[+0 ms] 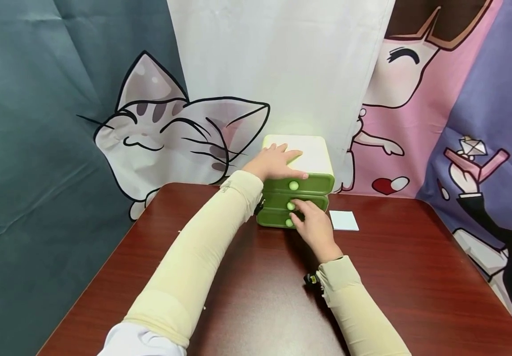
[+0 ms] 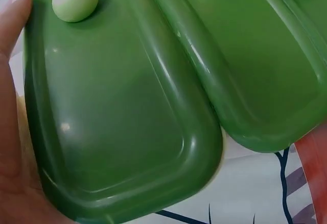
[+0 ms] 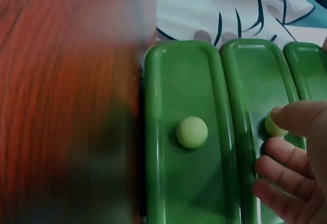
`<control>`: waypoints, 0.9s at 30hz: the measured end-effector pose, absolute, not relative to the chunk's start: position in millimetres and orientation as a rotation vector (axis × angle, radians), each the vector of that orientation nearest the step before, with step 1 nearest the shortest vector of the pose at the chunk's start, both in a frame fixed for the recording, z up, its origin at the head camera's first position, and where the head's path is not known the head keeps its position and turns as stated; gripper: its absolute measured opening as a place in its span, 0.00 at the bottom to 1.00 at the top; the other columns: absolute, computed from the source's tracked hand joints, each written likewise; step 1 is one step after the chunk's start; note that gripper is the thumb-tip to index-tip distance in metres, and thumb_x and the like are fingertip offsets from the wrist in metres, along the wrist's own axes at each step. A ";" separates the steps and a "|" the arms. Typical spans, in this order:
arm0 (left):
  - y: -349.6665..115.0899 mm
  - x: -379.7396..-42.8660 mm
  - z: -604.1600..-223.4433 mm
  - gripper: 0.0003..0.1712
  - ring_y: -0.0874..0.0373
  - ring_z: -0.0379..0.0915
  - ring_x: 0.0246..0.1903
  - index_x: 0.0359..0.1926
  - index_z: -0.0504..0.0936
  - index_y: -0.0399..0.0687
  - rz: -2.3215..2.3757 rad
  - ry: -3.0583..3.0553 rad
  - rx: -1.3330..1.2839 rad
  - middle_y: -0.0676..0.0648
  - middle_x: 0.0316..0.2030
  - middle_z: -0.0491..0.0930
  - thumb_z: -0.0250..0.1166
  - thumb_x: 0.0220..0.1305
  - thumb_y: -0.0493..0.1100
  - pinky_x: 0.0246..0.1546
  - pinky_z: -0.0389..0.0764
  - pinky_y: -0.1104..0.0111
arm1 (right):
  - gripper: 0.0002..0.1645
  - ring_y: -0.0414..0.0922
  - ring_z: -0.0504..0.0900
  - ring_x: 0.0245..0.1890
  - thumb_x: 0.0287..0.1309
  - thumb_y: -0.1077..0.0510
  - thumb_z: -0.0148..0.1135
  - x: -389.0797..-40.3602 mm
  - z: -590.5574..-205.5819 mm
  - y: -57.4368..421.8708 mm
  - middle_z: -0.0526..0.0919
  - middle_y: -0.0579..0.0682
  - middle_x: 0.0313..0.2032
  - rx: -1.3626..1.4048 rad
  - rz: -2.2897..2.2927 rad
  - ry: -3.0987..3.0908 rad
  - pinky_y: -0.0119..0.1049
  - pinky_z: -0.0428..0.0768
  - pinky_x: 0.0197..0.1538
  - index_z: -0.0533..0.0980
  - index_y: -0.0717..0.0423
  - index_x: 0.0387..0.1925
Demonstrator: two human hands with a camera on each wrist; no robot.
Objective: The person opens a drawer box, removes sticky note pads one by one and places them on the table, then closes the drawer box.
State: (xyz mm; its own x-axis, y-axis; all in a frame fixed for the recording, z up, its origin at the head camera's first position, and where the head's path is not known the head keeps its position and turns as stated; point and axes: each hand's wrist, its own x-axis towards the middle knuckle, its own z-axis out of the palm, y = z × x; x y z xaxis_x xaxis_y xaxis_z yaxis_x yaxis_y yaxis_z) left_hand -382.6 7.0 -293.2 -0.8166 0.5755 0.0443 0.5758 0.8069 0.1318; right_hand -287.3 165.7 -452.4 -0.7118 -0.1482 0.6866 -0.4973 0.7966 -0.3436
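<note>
A small chest of three stacked green drawers with a white top (image 1: 309,151) stands at the back of the table. My left hand (image 1: 274,162) rests on that top with its fingers spread; its thumb (image 2: 13,20) lies along the front edge beside the top drawer (image 2: 117,106). My right hand (image 1: 316,227) is at the middle drawer (image 3: 258,76), thumb and fingers around its round light-green knob (image 3: 273,127), which they partly hide. Below it, the bottom drawer (image 3: 186,81) has its own round knob (image 3: 192,132). The top drawer's knob (image 1: 293,185) is untouched.
A small white square card (image 1: 344,220) lies on the dark red-brown table (image 1: 256,296) to the right of the chest. Close behind the table hangs a cartoon-printed cloth (image 1: 291,69).
</note>
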 end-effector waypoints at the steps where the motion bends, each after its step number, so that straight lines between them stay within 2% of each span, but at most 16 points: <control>1: 7.7 -382.2 -293.2 0.53 0.35 0.44 0.76 0.79 0.56 0.69 -0.206 -2.983 -0.950 0.41 0.78 0.52 0.53 0.57 0.82 0.73 0.48 0.42 | 0.22 0.49 0.84 0.39 0.54 0.58 0.73 -286.9 -453.3 164.4 0.84 0.49 0.39 0.461 0.674 -2.328 0.50 0.80 0.40 0.83 0.50 0.52; 7: 10.1 -381.2 -292.8 0.56 0.35 0.46 0.75 0.79 0.55 0.69 -0.112 -2.969 -0.946 0.41 0.77 0.53 0.55 0.54 0.84 0.72 0.51 0.43 | 0.21 0.55 0.82 0.44 0.55 0.57 0.73 -285.5 -455.1 158.4 0.82 0.52 0.41 0.404 0.602 -2.370 0.53 0.79 0.45 0.79 0.52 0.51; 12: 9.5 -383.5 -291.6 0.55 0.39 0.56 0.71 0.78 0.56 0.69 -0.033 -2.934 -0.952 0.42 0.75 0.58 0.54 0.54 0.84 0.68 0.61 0.47 | 0.23 0.59 0.80 0.43 0.55 0.56 0.74 -284.0 -454.5 154.3 0.83 0.54 0.41 0.408 0.532 -2.342 0.54 0.77 0.48 0.79 0.55 0.52; 16: 9.2 -388.0 -293.3 0.55 0.41 0.61 0.68 0.78 0.57 0.70 0.015 -2.908 -0.957 0.43 0.73 0.61 0.54 0.53 0.85 0.64 0.68 0.49 | 0.21 0.57 0.81 0.39 0.54 0.49 0.74 -281.7 -454.7 151.6 0.85 0.53 0.37 0.382 0.460 -2.268 0.53 0.77 0.44 0.81 0.52 0.47; 19: 9.7 -390.8 -295.6 0.55 0.41 0.62 0.67 0.77 0.58 0.70 0.027 -2.891 -0.959 0.43 0.72 0.62 0.53 0.53 0.85 0.62 0.69 0.49 | 0.18 0.55 0.82 0.35 0.53 0.44 0.74 -280.6 -455.0 150.0 0.86 0.50 0.33 0.361 0.407 -2.202 0.51 0.77 0.40 0.83 0.50 0.41; 22: 10.4 -391.4 -297.3 0.55 0.42 0.63 0.67 0.77 0.58 0.71 0.042 -2.878 -0.953 0.43 0.72 0.63 0.52 0.53 0.86 0.61 0.70 0.50 | 0.15 0.54 0.82 0.32 0.54 0.44 0.73 -279.4 -454.8 148.5 0.87 0.48 0.30 0.353 0.357 -2.158 0.50 0.75 0.39 0.83 0.48 0.36; 27: 10.2 -390.6 -299.0 0.56 0.43 0.64 0.65 0.77 0.58 0.71 0.055 -2.875 -0.948 0.44 0.71 0.64 0.52 0.52 0.87 0.59 0.72 0.51 | 0.11 0.53 0.83 0.31 0.53 0.47 0.73 -274.9 -451.8 145.7 0.87 0.47 0.28 0.336 0.299 -2.146 0.52 0.73 0.44 0.83 0.48 0.32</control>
State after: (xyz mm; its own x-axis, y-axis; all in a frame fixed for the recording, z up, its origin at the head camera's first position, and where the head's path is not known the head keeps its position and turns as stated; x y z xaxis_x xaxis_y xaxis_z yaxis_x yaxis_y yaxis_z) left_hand -390.6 10.2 -299.0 -0.7981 0.5947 0.0966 0.5906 0.8040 -0.0697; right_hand -274.9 145.7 -451.8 -0.5456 -0.1270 0.8284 -0.3484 0.9333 -0.0864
